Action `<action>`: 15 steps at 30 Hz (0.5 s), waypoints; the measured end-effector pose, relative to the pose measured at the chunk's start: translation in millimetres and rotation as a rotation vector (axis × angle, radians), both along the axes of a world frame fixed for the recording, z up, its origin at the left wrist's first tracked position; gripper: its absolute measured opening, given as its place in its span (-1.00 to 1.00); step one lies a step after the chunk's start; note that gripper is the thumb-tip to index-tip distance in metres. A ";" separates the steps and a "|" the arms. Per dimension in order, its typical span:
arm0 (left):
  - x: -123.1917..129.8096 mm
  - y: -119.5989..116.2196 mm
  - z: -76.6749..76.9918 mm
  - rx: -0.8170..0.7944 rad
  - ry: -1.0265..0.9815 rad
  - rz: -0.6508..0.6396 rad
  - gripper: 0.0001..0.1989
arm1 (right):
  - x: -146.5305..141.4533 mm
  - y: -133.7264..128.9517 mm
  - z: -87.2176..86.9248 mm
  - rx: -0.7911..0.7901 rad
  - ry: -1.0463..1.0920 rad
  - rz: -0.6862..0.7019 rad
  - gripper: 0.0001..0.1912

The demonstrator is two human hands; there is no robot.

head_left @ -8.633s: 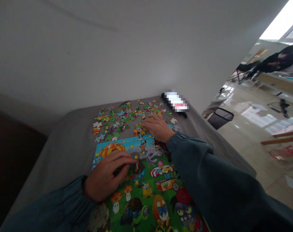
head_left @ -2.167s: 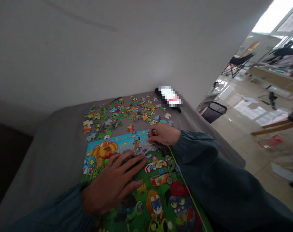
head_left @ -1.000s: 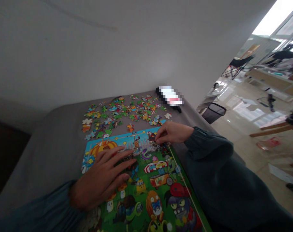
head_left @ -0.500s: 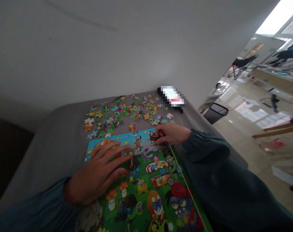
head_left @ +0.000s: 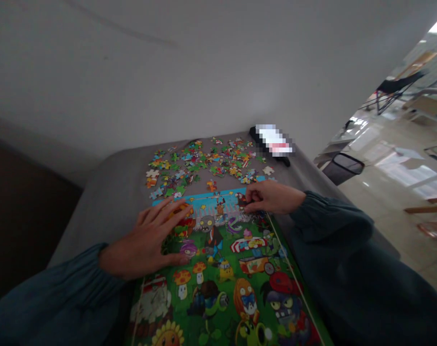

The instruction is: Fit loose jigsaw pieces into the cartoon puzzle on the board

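Left hand (head_left: 146, 240) spreads loosely over the puzzle (head_left: 225, 270) on grey cloth (head_left: 106, 192), right hand (head_left: 270, 196) curls at its far-right corner — grasp unclear — the card probably light, stiff, best pinched by edges.

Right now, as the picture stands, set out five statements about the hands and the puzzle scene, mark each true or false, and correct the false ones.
1. The left hand is over the puzzle's left side. True.
2. The right hand lies flat with fingers spread. False: its fingers are curled, near the far right corner.
3. Loose pieces lie between puzzle and wall. True.
4. The lit screen is on the floor. False: it is on the gray cloth.
5. The sleeves are dark blue-green. True.
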State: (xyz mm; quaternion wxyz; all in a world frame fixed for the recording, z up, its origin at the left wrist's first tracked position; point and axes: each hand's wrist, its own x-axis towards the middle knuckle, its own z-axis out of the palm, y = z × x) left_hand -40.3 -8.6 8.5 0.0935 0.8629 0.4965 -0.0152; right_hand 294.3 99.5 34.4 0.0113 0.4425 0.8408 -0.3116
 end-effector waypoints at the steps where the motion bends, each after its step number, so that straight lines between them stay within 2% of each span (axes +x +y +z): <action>1: -1.1 0.2 -0.6 0.001 0.004 0.006 -0.02 | 0.1 0.0 0.3 0.000 0.021 0.000 -0.72; 15: -18.0 7.8 -3.6 -0.009 -0.021 0.058 0.11 | 1.9 1.0 2.4 0.117 0.037 0.005 -0.73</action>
